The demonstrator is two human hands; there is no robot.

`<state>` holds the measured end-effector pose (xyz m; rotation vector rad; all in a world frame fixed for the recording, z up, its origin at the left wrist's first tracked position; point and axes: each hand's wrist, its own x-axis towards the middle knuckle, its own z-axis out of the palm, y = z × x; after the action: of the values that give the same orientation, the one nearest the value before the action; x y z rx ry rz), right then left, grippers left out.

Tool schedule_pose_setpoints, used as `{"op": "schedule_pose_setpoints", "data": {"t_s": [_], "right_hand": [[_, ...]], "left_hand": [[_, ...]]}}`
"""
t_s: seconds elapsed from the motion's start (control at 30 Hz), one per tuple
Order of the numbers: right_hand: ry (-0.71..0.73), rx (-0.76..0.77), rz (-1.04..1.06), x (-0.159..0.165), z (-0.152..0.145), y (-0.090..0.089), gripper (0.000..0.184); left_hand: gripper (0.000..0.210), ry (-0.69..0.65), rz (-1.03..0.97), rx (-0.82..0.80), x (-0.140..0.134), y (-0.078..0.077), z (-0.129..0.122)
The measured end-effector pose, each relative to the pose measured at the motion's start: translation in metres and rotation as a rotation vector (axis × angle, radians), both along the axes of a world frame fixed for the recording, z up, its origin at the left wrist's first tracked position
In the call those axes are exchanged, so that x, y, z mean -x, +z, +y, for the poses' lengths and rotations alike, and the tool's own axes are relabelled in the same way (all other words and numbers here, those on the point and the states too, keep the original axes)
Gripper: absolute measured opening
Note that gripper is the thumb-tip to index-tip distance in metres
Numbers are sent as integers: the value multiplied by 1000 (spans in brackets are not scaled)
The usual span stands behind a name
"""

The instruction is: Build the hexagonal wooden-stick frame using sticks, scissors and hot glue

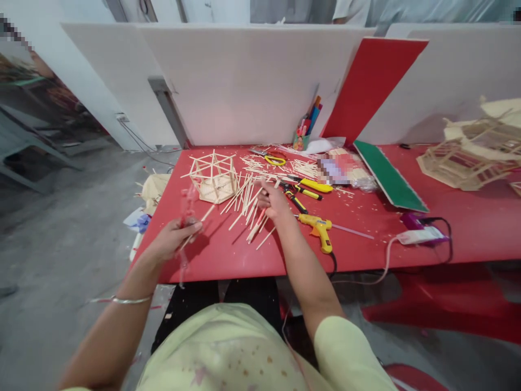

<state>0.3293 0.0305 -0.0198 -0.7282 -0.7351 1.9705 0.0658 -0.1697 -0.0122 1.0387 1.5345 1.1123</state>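
Observation:
My left hand (179, 236), at the table's front left, is closed on a thin wooden stick (208, 213) that points up and to the right. A clear plastic strip (189, 206), blurred and ruler-like, also runs through that hand. Over the loose wooden sticks (244, 201), my right hand (272, 202) has its fingers curled. A slim red pen (261, 217) shows below its palm, and the fingertips are close to the sticks. Behind my left hand stands a small wooden stick frame (214, 176) with a many-sided base.
Right of my right hand lie black-and-yellow pliers (299, 198), a yellow cutter (315, 184) and a yellow glue gun (319, 228). Scissors (273, 158) and a pen holder (301, 140) are farther back. A green board (388, 176) and a larger wooden model (468, 152) occupy the right.

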Motion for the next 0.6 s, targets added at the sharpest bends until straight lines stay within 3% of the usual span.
{"op": "schedule_pose_setpoints", "data": {"t_s": [0.13,0.2,0.27,0.4,0.6], "right_hand": [[237,-77,-55,19,-24,-1,35],[255,-106,-62,19,-26,0,34],[183,-121,-62,13,-22,3,33],[-76,-35,-15,-7,1,6,30],[-102,100,-8,-15,20,-2,28]], "left_hand": [[41,-98,14,-37,-56,7,40],[41,-97,-10,-46,-74,9,56],[42,-121,-18,-50,-77,8,61],[43,-183,52,-5,-44,-1,38],[33,32,57,59,20,-5,-12]]}}
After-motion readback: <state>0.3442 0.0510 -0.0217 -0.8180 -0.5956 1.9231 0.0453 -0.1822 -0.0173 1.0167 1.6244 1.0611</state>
